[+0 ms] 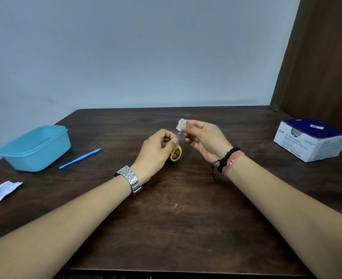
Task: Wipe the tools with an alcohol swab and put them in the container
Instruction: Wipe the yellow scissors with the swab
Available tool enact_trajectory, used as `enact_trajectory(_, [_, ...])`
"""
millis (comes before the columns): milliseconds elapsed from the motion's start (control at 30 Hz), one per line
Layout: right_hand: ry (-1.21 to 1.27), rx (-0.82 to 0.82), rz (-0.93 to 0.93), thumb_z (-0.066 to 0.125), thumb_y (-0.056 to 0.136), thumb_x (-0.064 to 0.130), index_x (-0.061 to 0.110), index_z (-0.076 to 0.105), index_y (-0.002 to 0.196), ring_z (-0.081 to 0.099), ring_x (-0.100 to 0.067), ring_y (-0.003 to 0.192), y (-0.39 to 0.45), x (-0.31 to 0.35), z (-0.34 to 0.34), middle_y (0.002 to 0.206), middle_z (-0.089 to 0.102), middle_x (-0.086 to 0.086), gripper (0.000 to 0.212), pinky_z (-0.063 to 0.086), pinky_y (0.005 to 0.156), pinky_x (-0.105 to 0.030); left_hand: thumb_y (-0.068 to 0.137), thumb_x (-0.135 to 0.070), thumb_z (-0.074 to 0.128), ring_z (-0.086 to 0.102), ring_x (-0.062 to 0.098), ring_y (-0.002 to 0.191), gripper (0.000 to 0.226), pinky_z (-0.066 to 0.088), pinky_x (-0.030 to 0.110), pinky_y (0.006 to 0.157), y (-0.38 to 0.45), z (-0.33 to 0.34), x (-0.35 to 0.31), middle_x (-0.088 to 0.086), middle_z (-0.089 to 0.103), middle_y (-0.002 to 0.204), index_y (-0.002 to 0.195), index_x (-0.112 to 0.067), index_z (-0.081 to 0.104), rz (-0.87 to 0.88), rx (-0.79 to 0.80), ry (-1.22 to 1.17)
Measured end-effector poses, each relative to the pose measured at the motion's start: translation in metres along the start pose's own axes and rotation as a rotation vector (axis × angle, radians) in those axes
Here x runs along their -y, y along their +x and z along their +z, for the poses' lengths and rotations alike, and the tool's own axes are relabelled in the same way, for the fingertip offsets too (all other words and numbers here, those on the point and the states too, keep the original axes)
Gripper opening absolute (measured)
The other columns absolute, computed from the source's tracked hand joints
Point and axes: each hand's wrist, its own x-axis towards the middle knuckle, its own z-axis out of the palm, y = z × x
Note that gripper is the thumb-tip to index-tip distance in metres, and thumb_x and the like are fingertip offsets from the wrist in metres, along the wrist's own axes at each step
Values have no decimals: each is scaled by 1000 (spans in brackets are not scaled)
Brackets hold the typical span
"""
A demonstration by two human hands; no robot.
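Your left hand [156, 150] grips a small pair of yellow-handled scissors [176, 152] above the middle of the table [176, 208], fingers curled round the handles and the thumb pressed near the pivot, blades pointing up and away from you. Your right hand [202, 137] pinches a white alcohol swab [180, 124] between thumb and fingertips, folded over the blade tips. The blue container [35, 148] stands open near the table's left edge. A blue-handled pick tool [79, 159] lies just beside it, towards the middle. A torn swab wrapper [1, 191] lies at the left edge, nearer you. The alcohol swab box [311, 138] sits by the right edge.
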Motion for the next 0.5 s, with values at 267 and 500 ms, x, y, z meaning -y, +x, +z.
enact_trajectory(267, [-45,-1,15,68,88,5,6,71,101,59,-5,65,-2,-3,2,73,68,2,13,51,59,-17,98,-26,58,67,14,72,9,56,43,74,-1,-1,-1,-1,71,76,92,-21,62,-10,7,-53])
enact_trajectory(500, [-62,36,46,68,89,7,7,70,101,59,-6,66,-3,-5,2,76,67,0,13,52,59,-17,97,-26,59,69,19,75,8,56,43,76,0,-2,1,3,72,81,91,-24,62,-10,-11,-46])
